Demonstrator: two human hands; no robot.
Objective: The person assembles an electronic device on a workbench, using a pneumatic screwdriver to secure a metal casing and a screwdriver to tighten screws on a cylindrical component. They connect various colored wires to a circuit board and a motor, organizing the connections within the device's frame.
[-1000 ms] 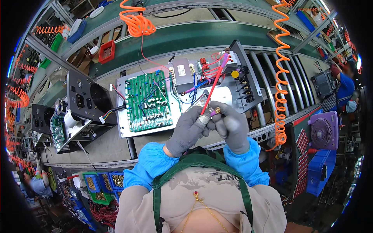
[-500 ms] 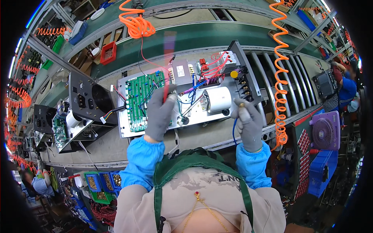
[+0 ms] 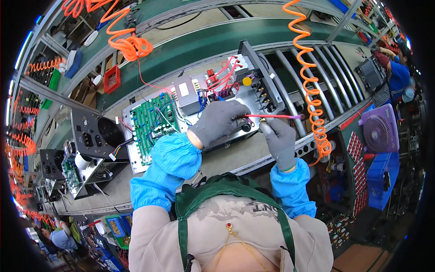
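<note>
My left hand [image 3: 222,121], in a grey glove, is closed around one end of a thin red cable [image 3: 272,116]. The cable runs out to the right and has a purple tip. Just below it, my right hand [image 3: 279,141], also gloved, pinches a small brass-coloured fitting [image 3: 262,119] between thumb and finger. Both hands are over the near right part of a metal chassis [image 3: 132,156]. Its green circuit board [image 3: 147,131] lies left of my hands, and a grey transformer [image 3: 186,96] sits behind them. The white cylinder is hidden behind my left hand.
Coiled orange air hoses [image 3: 308,79] hang over the bench at the right and upper left. Metal rollers [image 3: 324,68] lie right of the chassis. Another unit with a black panel [image 3: 93,133] stands left. A purple fan [image 3: 379,129] and a co-worker [image 3: 398,75] are at the right.
My left hand has moved right, across the white cylinder, and its red cable has swung from upright to level. My right hand has shifted slightly left and down, bringing the hands close together.
</note>
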